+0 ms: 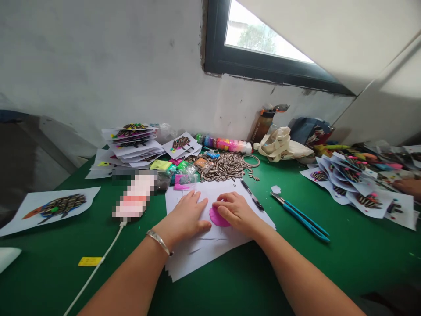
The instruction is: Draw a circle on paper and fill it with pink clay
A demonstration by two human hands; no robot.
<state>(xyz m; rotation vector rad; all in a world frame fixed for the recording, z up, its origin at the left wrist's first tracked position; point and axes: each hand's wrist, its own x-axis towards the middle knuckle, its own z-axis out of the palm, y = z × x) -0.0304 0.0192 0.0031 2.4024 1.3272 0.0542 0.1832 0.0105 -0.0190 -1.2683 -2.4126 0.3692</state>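
On a stack of white paper [184,263] lies a flattened, roundish piece of pink modelling clay [218,218]. My right hand [235,211] is on the clay with bent fingers, the thumb and fingertips pressing over its right side and top edge. Left of the clay, my left hand [189,215] rests flat on the paper, fingers apart and holding nothing. A black pen [252,195] lies on the paper's right edge. Beyond the paper is a heap of striped sunflower seeds [223,166], with small packets of coloured clay [177,169] beside it.
Blue tweezers [304,219] lie at right. Seed pictures are stacked at left [134,145] and right [348,180]; a single turtle-like picture [55,208] is at far left. A blurred-out device [134,195] trails a white cable [108,252]. Another person's hand [408,186] shows at the right edge.
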